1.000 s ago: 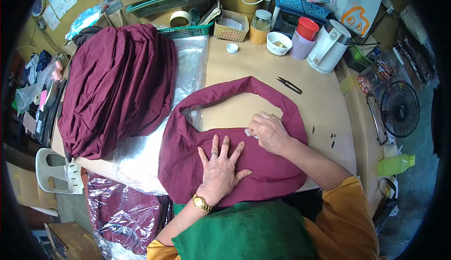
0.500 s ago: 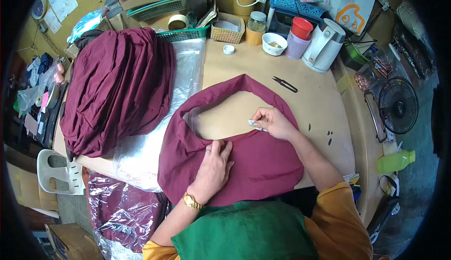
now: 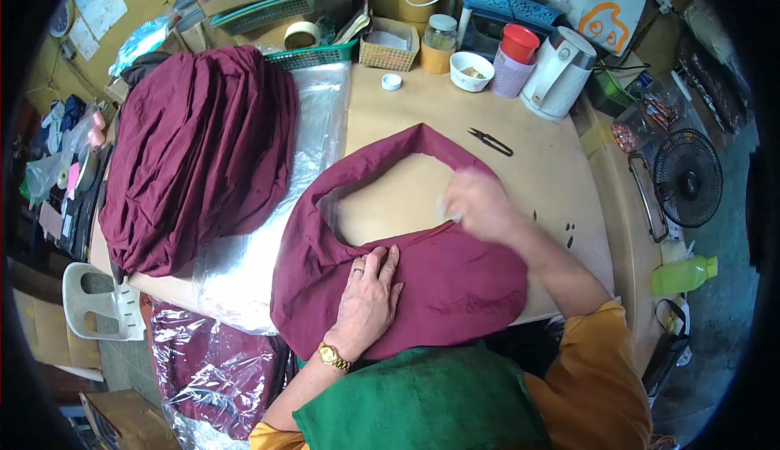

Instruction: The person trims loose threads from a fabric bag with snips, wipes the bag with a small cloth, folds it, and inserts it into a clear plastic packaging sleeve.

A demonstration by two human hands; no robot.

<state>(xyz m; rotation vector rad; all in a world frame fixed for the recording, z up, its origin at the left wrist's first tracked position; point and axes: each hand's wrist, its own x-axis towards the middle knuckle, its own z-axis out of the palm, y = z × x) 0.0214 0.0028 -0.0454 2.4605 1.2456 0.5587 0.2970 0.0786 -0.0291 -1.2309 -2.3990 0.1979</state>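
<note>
A maroon fabric piece (image 3: pixel 455 295), shaped like a bag with a wide loop strap, lies spread before me on the table. My left hand (image 3: pixel 367 304) rests flat on it below the opening, fingers stretched out. At the right side of the opening's lower edge is my right hand (image 3: pixel 485 206), smeared by motion. A small white wad (image 3: pixel 441 206), cloth or tissue, shows at its fingertips. Black thread snips (image 3: pixel 491 142) lie beyond the loop, touched by neither hand.
Left of the work stands a tall maroon fabric pile (image 3: pixel 199 157) beside clear plastic sheets (image 3: pixel 321 125). A white kettle (image 3: pixel 558 76), a white bowl (image 3: pixel 472 72) and a wicker basket (image 3: pixel 390 56) line the back. A black fan (image 3: pixel 687 178) and green bottle (image 3: pixel 684 276) are at right.
My right hand has shifted slightly right and is now blurred, with the white wad still at its fingers. My left hand stays on the fabric. The whole view has shifted slightly.
</note>
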